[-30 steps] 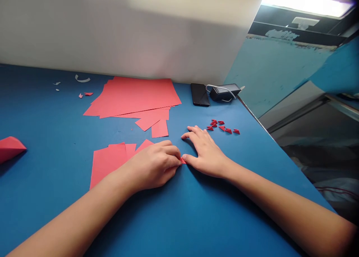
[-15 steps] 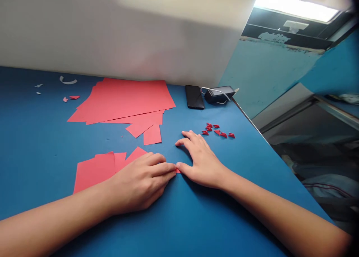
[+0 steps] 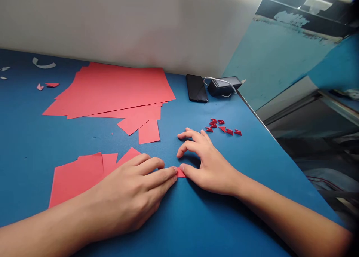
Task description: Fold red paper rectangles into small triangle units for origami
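A small red paper piece (image 3: 181, 173) lies flat on the blue table between my hands. My left hand (image 3: 131, 191) presses its fingertips against the piece's left end, and the fingers hide that end. My right hand (image 3: 209, 167) rests on the table, its thumb on the piece's right side and its other fingers curled apart above it. Several small folded red paper triangles (image 3: 221, 127) lie just beyond my right fingers. Red paper sheets (image 3: 75, 180) lie just beyond my left hand, partly beneath it.
A larger stack of red paper sheets (image 3: 109, 90) and cut strips (image 3: 148, 131) lie on the blue table (image 3: 33, 137). A black phone (image 3: 196, 88) and a corded black charger (image 3: 224, 85) sit against the white wall (image 3: 112, 21). The table's right edge drops away.
The view has tilted and shifted, so everything sits differently in frame. More of the red piece shows between my hands, and my right fingers have curled in.
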